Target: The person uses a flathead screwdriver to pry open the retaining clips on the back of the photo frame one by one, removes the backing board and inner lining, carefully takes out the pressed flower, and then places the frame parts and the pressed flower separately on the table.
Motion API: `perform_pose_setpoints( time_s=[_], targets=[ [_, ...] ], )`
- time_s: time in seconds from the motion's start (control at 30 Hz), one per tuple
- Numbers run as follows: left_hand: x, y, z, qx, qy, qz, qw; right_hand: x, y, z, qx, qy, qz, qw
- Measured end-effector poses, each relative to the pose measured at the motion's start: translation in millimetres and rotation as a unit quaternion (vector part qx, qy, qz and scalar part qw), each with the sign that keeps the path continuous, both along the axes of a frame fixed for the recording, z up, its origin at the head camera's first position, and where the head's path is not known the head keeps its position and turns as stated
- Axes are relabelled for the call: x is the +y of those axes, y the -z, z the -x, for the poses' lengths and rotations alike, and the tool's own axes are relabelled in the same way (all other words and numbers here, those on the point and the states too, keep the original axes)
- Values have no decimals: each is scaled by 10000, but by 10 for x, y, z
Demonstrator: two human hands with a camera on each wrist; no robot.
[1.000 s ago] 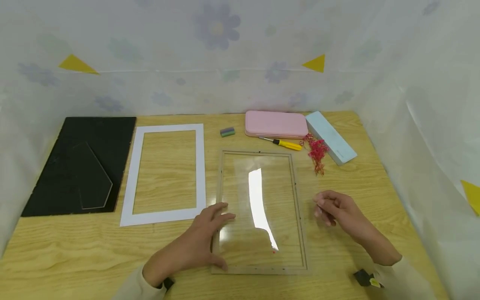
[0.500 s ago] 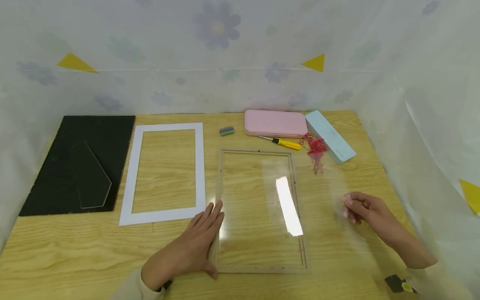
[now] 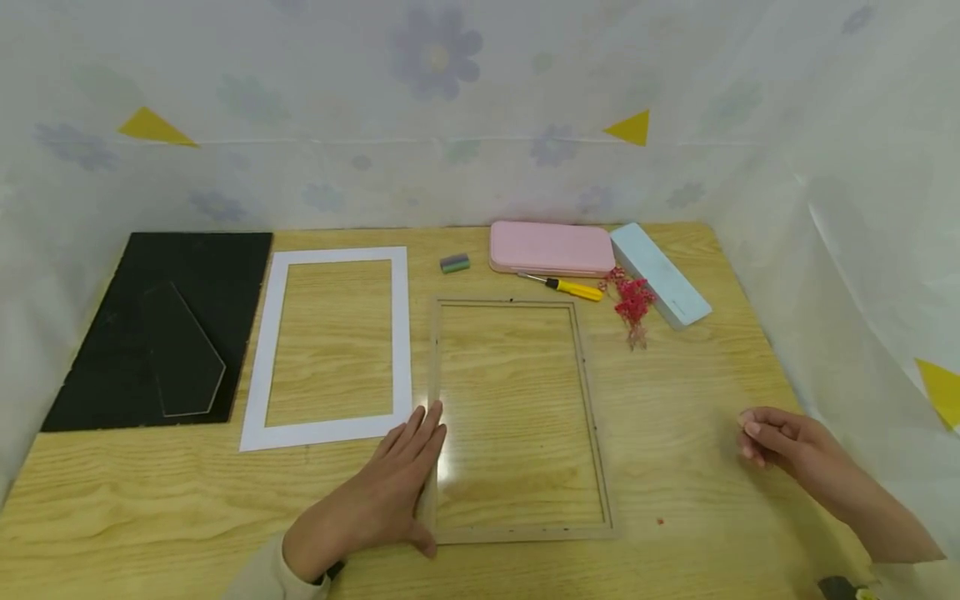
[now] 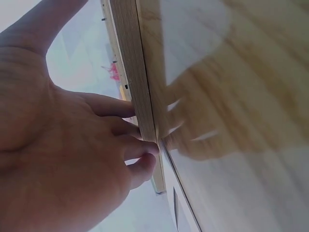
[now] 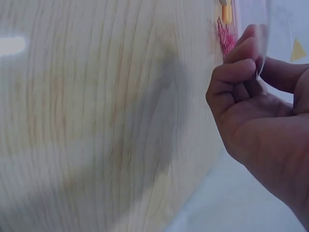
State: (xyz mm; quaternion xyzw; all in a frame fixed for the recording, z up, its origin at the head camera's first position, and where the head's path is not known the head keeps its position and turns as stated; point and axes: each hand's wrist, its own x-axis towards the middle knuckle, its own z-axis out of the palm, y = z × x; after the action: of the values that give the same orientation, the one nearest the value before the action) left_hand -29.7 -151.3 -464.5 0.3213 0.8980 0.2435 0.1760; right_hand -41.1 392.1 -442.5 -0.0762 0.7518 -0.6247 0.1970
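A pale wooden picture frame (image 3: 525, 534) lies flat on the table in the head view. My left hand (image 3: 378, 492) rests along its left side, fingers straight and thumb by the near corner. In the left wrist view, the left fingertips (image 4: 149, 147) touch the outer side of the frame (image 4: 131, 58). To the right of the frame, my right hand (image 3: 806, 454) is held over the table. Its thumb and fingers pinch the edge of a clear thin sheet (image 5: 262, 46), best seen in the right wrist view. Most of that sheet is barely visible in the head view.
A white mat (image 3: 333, 429) and a black backing board (image 3: 112, 350) with a stand lie at left. Along the back are a small green-and-grey roll (image 3: 454, 263), pink case (image 3: 552, 247), yellow screwdriver (image 3: 579, 289), red dried flowers (image 3: 633, 300) and light-blue box (image 3: 660, 275).
My right hand has moved right with the clear sheet, taking its bright reflection off the frame. The left hand's fingers have drawn together and settled against the frame's left side.
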Motion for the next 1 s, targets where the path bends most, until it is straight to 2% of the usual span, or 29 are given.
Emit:
perform_pose_setpoints(
  time_s=[0.2, 0.33, 0.47, 0.57, 0.63, 0.8, 1.0],
  targets=[
    [18, -13, 23, 50, 34, 24, 10000, 203, 14, -112, -16, -153, 155, 9998],
    [21, -12, 35, -36, 35, 51, 10000, 317, 25, -171, -142, 86, 72, 9998],
    [16, -20, 20, -178, -15, 73, 9998, 390, 60, -209, -398, 266, 221, 9986],
    [16, -15, -2, -111, -38, 96, 9999, 422, 89, -236, -536, 293, 395, 9974],
    [16, -5, -11, -11, -43, 103, 9999, 436, 98, -246, -588, 317, 331, 9972],
    [17, -10, -18, 94, -67, 84, 9999, 457, 114, -251, -441, 380, -13, 9983],
    [19, -21, -17, 55, -65, 71, 9999, 449, 133, -251, -299, 361, -24, 9989]
  ],
)
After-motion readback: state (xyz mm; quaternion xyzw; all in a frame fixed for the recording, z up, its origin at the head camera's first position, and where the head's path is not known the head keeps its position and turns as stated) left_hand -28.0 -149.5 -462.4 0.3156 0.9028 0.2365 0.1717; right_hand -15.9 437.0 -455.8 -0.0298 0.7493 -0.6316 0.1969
